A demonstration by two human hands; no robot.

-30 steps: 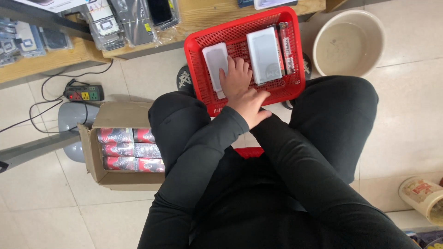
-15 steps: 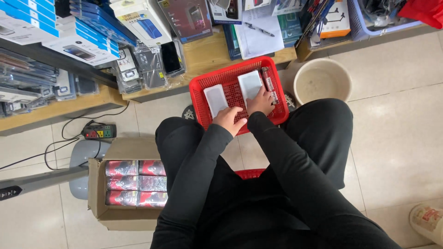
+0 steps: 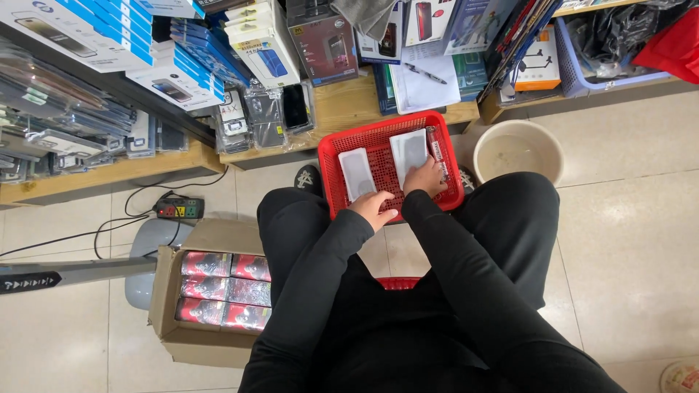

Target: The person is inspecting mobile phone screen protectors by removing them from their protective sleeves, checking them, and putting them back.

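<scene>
While the right hand (image 3: 424,178) lies flat with its fingers (image 3: 416,169) spread loosely on the near end of a white packet (image 3: 408,151), the left hand (image 3: 373,207) rests at the near edge of the red basket (image 3: 342,196), fingers (image 3: 384,215) curled together just below a second white packet (image 3: 357,173); whether they pinch its lower edge I cannot tell from this height. Both packets are flat, smooth rectangles, lying side by side with their long axes running away from the person, each directly ahead of the hand on its own side. A slim red tube-like item (image 3: 437,149) lies along the right packet, parallel to it and beside the basket wall. The basket is stiff plastic mesh, perched across the knees of black trousers (image 3: 510,218). Beyond it stands a low wooden shelf (image 3: 349,109) crowded with glossy boxed goods, and to the right a round beige plastic bucket (image 3: 539,164) on the tiled floor (image 3: 626,240). To the left sits an open cardboard box (image 3: 182,320) packed with shiny red wrapped bundles.
</scene>
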